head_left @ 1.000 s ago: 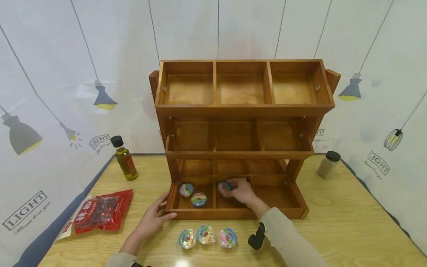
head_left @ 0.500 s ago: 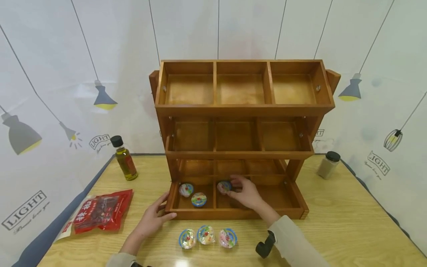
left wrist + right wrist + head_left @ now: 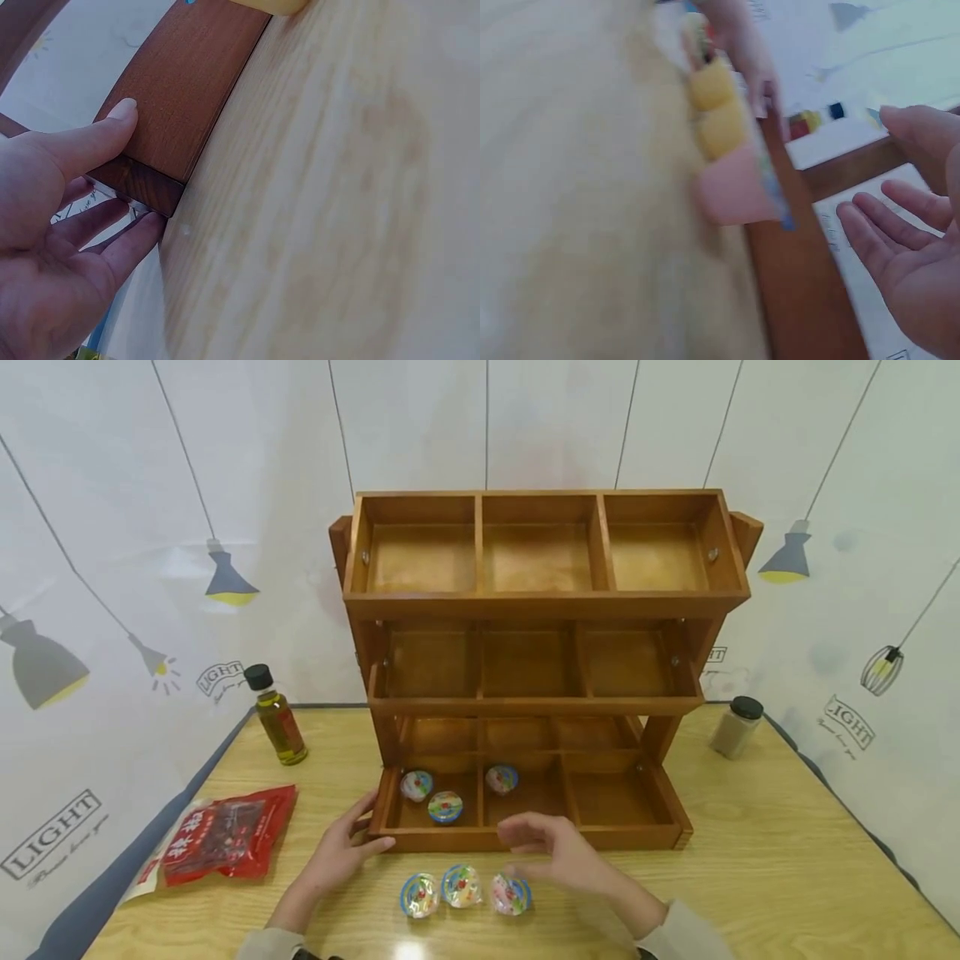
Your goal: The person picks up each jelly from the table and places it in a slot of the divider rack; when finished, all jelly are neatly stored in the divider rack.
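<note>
Holding the wooden rack [image 3: 540, 839] by its lower left corner: left hand [image 3: 337, 853]. Right hand [image 3: 558, 856]: grip loosely parted, empty, near pink cup [image 3: 739, 187] in front of rack, two yellow cups [image 3: 724, 127] alongside; three lidded cups [image 3: 446, 807] in rack's bottom tier.

On my screen a pink cup [image 3: 735, 187], two yellow cups [image 3: 724, 130], brown rack [image 3: 547, 607], pale grained table [image 3: 787, 843], red bag [image 3: 232, 839]
</note>
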`<control>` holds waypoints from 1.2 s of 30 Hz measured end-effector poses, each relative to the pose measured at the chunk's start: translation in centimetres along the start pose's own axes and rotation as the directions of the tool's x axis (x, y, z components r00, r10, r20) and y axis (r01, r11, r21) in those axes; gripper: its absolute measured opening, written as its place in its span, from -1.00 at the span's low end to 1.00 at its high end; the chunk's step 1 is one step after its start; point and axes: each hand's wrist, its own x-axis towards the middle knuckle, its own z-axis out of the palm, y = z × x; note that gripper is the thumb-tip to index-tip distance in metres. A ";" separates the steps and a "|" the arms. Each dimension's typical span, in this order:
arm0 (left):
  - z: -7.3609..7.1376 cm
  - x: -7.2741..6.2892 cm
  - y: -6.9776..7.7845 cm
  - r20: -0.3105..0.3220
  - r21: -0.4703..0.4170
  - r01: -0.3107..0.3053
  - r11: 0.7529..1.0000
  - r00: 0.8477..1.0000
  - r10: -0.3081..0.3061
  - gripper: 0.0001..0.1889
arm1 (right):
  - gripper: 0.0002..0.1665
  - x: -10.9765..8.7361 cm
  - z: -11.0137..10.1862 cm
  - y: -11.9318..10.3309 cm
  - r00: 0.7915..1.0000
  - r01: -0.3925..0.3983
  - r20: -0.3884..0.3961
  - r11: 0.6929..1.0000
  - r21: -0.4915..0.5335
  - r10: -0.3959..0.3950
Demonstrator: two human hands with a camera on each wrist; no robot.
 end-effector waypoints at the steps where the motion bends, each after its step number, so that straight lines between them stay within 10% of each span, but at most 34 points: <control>1: 0.0 0.0 0.0 -0.005 0.002 0.002 1.000 1.000 -0.002 -0.19 | -0.42 -0.3 0.2 0.2 1.000 -0.009 0.015 1.000 -0.012 0.009; 36: 0.1 -0.2 0.1 -0.002 0.005 0.013 1.000 1.000 -0.013 -0.20 | -0.31 -2.9 2.7 3.5 0.996 -0.082 0.035 0.988 0.132 0.078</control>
